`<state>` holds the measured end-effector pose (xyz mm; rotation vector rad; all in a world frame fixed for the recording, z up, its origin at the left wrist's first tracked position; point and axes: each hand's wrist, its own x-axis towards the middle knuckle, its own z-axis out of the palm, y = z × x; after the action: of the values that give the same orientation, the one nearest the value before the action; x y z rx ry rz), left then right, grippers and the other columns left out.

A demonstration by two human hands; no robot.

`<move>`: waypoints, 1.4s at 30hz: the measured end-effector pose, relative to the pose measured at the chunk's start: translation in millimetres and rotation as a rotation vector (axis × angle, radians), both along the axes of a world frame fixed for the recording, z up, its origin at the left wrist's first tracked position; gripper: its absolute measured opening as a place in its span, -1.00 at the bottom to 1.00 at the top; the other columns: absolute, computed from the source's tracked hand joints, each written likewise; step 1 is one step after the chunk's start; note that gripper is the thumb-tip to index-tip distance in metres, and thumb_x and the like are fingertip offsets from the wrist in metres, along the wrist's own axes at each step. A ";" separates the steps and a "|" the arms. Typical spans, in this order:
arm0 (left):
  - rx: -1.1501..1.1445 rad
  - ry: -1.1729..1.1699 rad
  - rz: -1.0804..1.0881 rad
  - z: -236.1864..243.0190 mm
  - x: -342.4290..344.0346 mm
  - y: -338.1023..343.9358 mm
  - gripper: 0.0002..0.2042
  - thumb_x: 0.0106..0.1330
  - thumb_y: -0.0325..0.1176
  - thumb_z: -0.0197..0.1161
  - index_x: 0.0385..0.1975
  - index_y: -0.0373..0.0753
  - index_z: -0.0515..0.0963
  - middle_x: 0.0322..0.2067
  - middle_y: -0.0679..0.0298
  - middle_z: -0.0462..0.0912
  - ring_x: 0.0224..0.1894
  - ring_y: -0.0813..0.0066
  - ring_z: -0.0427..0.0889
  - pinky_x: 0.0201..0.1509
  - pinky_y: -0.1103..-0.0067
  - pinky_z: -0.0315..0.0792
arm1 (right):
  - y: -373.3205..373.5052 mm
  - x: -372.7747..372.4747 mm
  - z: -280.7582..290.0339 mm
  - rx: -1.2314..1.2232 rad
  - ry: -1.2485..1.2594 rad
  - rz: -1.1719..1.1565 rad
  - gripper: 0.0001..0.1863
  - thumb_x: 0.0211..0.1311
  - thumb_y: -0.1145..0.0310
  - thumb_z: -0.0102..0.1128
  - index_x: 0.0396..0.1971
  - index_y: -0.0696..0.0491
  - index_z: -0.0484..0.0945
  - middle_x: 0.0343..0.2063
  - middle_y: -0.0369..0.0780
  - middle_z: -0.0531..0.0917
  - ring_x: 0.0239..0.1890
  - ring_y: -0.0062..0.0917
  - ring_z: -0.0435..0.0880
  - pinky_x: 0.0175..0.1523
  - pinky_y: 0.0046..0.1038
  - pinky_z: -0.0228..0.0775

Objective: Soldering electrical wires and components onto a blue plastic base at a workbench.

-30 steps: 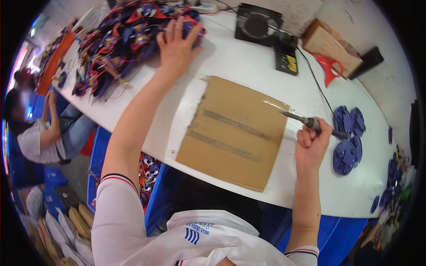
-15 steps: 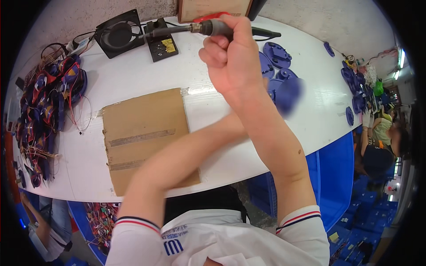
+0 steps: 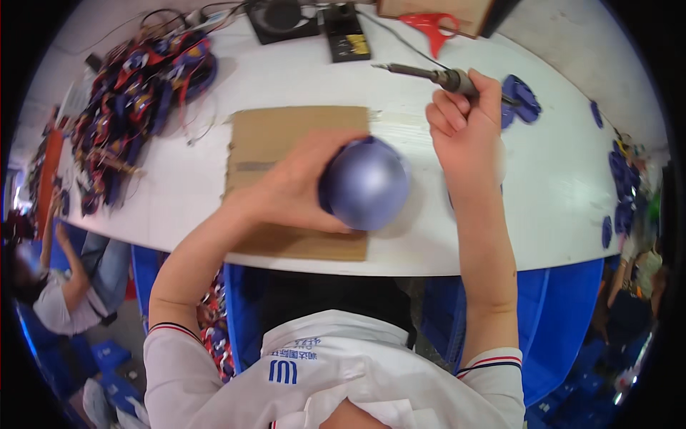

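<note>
My left hand is wrapped round the side of a round, shiny purple-blue plastic shell, held above the right half of a cardboard sheet. The shell's smooth domed face is turned up and blurred. In my right hand, closed fingers grip the dark handle of a soldering iron. Its metal tip points left over the white table, well apart from the shell. Beyond that hand lie flat purple-blue plastic parts, partly hidden by it.
A pile of wired purple parts covers the left side. At the back stand a black fan, a soldering iron stand and a red tool. More purple parts lie far right. Blue bins stand below the front edge.
My left hand has come from beneath my right arm back over the cardboard, bringing the purple shell. My right hand, still gripping the soldering iron, has shifted right and nearer. The view has shifted too.
</note>
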<state>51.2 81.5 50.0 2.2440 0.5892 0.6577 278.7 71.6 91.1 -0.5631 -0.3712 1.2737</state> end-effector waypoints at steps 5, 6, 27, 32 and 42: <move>0.096 0.218 0.162 0.1 -80.0 -11.7 0.02 -0.31 -0.09 0.49 0.28 -0.28 0.17 0.22 0.03 0.28 0.24 0.04 0.26 0.32 0.25 0.08 | -3.3 -18.9 -40.4 -0.059 -0.065 0.021 -0.82 0.22 0.33 0.04 -0.52 0.09 0.45 -0.76 -0.42 0.27 -0.79 -0.81 0.06 -0.69 -0.73 -0.15; 0.069 0.183 0.288 -1.4 -81.4 -21.6 0.05 -0.32 -0.05 0.51 0.29 -0.27 0.14 0.21 0.02 0.27 0.23 0.01 0.24 0.31 0.21 0.05 | -4.0 -21.4 -48.4 -0.103 -0.105 -0.019 -0.83 0.22 0.33 0.03 -0.50 0.10 0.46 -0.76 -0.41 0.27 -0.79 -0.80 0.06 -0.69 -0.72 -0.15; 0.294 0.191 0.570 -14.0 -50.4 -62.9 -0.09 -0.31 0.01 0.53 0.15 -0.24 0.35 0.02 0.11 0.33 0.01 0.17 0.28 0.10 0.32 0.12 | -7.4 -26.8 -69.6 -0.246 -0.142 -0.043 -0.87 0.23 0.35 0.03 -0.40 0.11 0.45 -0.74 -0.42 0.28 -0.77 -0.81 0.07 -0.66 -0.72 -0.16; 0.229 0.234 0.885 -19.9 -41.8 -72.1 -0.12 -0.27 -0.04 0.52 0.17 -0.23 0.34 0.07 0.09 0.31 0.07 0.13 0.25 0.14 0.30 0.10 | -9.9 -25.9 -75.0 -0.267 -0.142 -0.039 -0.86 0.23 0.36 0.02 -0.40 0.12 0.46 -0.74 -0.41 0.28 -0.77 -0.80 0.08 -0.66 -0.72 -0.15; 0.179 0.163 0.309 -4.6 -108.6 -42.3 -0.16 -0.21 -0.32 0.33 0.26 -0.26 0.23 0.26 0.00 0.20 0.30 0.07 0.17 0.34 0.24 0.02 | -7.7 -26.0 -73.8 -0.278 -0.126 -0.041 -0.86 0.23 0.36 0.02 -0.40 0.12 0.46 -0.74 -0.41 0.27 -0.77 -0.80 0.07 -0.67 -0.72 -0.16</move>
<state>-57.4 39.1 45.4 2.4122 1.0075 0.7064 252.7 63.8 17.4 -0.8855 -0.2866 1.2620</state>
